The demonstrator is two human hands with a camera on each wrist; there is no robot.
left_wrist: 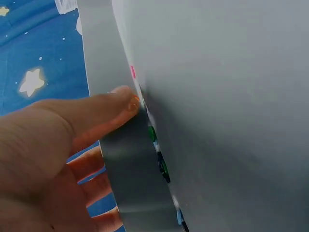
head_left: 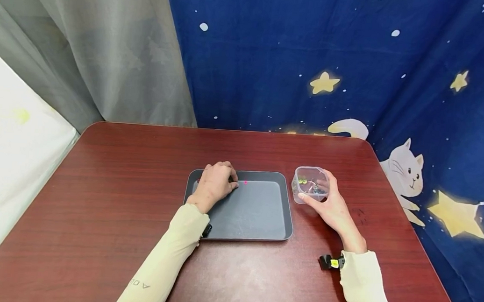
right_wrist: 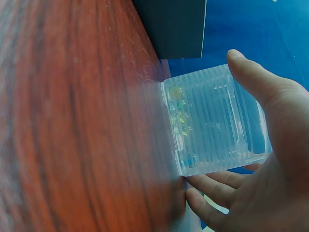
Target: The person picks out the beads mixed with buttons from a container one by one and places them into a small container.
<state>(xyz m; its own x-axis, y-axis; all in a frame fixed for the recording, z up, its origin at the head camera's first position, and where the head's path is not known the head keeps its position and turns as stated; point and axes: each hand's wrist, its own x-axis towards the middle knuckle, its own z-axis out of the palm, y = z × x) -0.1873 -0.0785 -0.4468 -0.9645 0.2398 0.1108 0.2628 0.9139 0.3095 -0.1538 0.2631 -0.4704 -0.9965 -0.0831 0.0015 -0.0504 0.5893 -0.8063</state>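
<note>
Over the far left part of a grey rectangular tray, my left hand reaches down with thumb and index finger together. A small orange bead-like piece shows at the thumb tip in the left wrist view, pinched there. Along the tray's far inner edge lie a pink piece, a green piece, a dark piece and a light blue piece. My right hand holds a clear plastic box, thumb on one side and fingers on the other. Small coloured pieces lie on its bottom.
The tray and box stand on a reddish-brown wooden table. Behind it hang a blue star-patterned curtain and a grey curtain. A small black device sits at the right wrist.
</note>
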